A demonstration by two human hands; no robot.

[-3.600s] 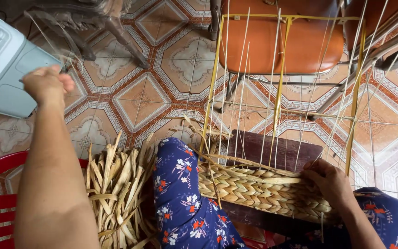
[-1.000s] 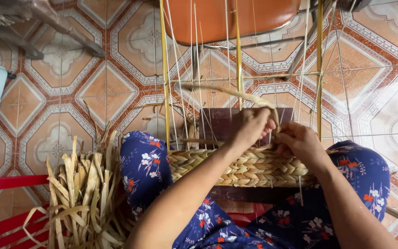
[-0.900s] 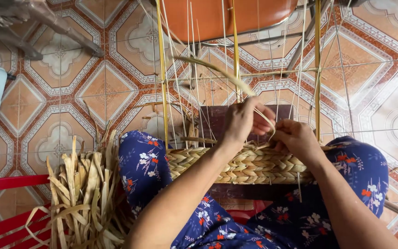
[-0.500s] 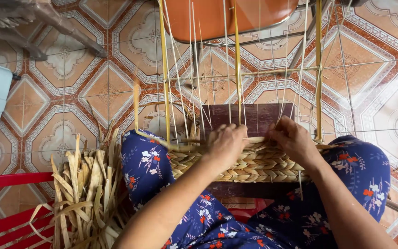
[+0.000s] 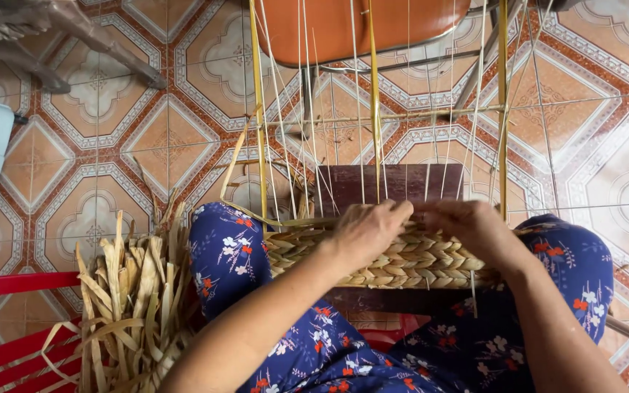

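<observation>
The person sits with a half-woven basket band [image 5: 402, 258] resting across both knees, its long axis running left to right between the flowered trouser legs [image 5: 231, 255]. Both hands sit on the top edge of that band, close together, nearly touching at the fingertips. The left hand [image 5: 364, 231] is curled, its grip pressed down over the rim just left of centre; a flat straw strand [image 5: 245, 211] trails from under it out to the left and loops up beside the leftmost yellow upright [image 5: 258, 109]. The right hand [image 5: 467, 224] lies just to the right, fingers folded over the same rim, and I cannot tell whether it pinches a strand or only steadies the weave.

The relation that matters: the loose strand lies to the left of both hands, so the left hand is the nearer one, while the thin vertical stakes [image 5: 358, 131] rise straight up from the band right in front of the fingers, at right angles to the woven rows. A dark wooden block [image 5: 394, 185] stands inside the frame behind the hands.

A bundle of dried straw [image 5: 129, 306] lies beside the left knee, partly over a red plastic piece [image 5: 16, 284], well apart from the hands. An orange seat [image 5: 343, 25] stands beyond on the tiled floor [image 5: 111, 153].
</observation>
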